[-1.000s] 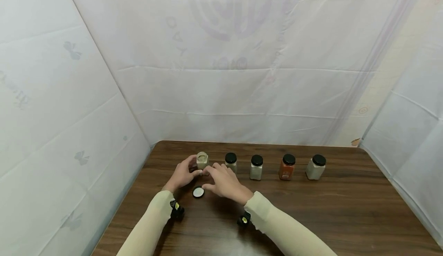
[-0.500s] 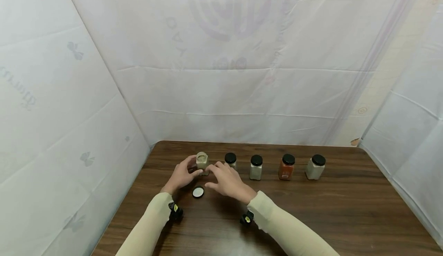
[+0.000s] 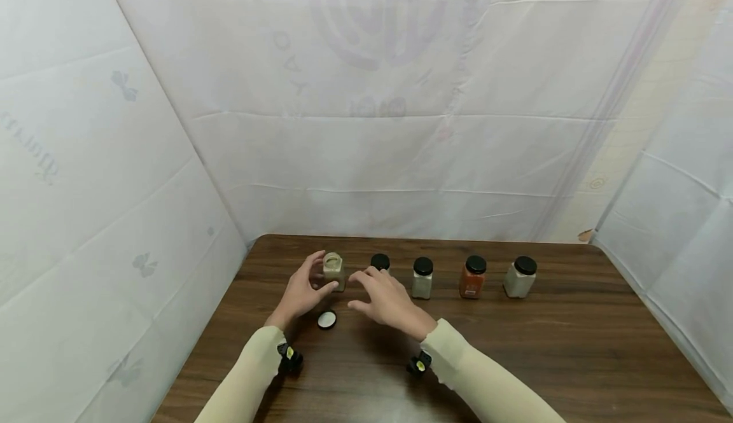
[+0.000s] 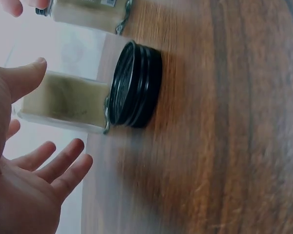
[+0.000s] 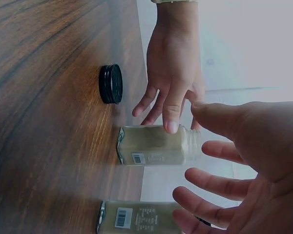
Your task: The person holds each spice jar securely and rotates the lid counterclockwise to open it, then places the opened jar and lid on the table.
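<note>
An uncapped glass jar (image 3: 334,275) of pale powder stands upright at the left of the table, its threaded neck bare. My left hand (image 3: 300,291) is around its left side with fingers spread; in the left wrist view the thumb overlaps the jar (image 4: 68,100). My right hand (image 3: 386,302) hovers to the right of it, fingers loosely bent and holding nothing. In the right wrist view, that hand's thumb and fingers are near the neck of the jar (image 5: 154,145). Nearer me lies the black lid (image 3: 327,320), its white inside facing up.
Capped jars stand in a row to the right: one partly behind my right hand with its black lid (image 3: 380,262) showing, a pale jar (image 3: 422,280), an orange-red jar (image 3: 473,278) and another pale jar (image 3: 520,278). White sheeting (image 3: 366,156) encloses the brown table (image 3: 544,346).
My right hand has drawn back to the right, away from the uncapped jar. My left hand's fingers have spread from around the jar. The lid stays put.
</note>
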A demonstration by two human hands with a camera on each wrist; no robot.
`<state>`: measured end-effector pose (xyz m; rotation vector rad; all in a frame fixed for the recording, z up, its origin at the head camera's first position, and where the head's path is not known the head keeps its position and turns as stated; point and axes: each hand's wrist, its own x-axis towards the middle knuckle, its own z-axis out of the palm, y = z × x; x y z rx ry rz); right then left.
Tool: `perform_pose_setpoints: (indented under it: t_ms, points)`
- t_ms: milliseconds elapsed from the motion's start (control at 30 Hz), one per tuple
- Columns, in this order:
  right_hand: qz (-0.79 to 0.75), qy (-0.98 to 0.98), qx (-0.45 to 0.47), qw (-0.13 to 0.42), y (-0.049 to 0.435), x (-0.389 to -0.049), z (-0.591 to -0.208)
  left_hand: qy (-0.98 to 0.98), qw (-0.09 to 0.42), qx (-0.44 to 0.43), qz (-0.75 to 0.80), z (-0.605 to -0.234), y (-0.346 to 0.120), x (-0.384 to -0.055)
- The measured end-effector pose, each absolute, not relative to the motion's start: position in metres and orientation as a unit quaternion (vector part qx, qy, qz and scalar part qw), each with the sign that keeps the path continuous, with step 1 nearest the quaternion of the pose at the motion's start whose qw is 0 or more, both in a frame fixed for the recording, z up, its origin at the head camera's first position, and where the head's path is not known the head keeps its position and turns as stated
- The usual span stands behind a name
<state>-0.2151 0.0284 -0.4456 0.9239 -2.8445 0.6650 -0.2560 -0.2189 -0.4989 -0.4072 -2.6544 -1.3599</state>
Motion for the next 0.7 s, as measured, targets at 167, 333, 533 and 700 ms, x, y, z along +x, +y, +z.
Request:
perform_pose_setpoints:
  t_ms: [167, 333, 533, 700]
  points:
    - [0.223, -0.926, 0.302, 0.041, 0.037, -0.213, -0.45, -0.882, 0.082, -0.128, -0.446, -0.499, -0.216, -0.252]
    - [0.23, -0.925, 0.298, 0.057, 0.049, -0.211, -0.452, -0.877, 0.097, -0.121, -0.455, -0.497, -0.213, -0.246]
    - [0.25, -0.919, 0.293, 0.085, 0.06, -0.209, -0.452, -0.87, 0.156, -0.133, -0.449, -0.492, -0.208, -0.24]
    - [0.276, -0.914, 0.279, 0.103, 0.069, -0.208, -0.454, -0.859, 0.19, -0.144, -0.453, -0.489, -0.205, -0.237]
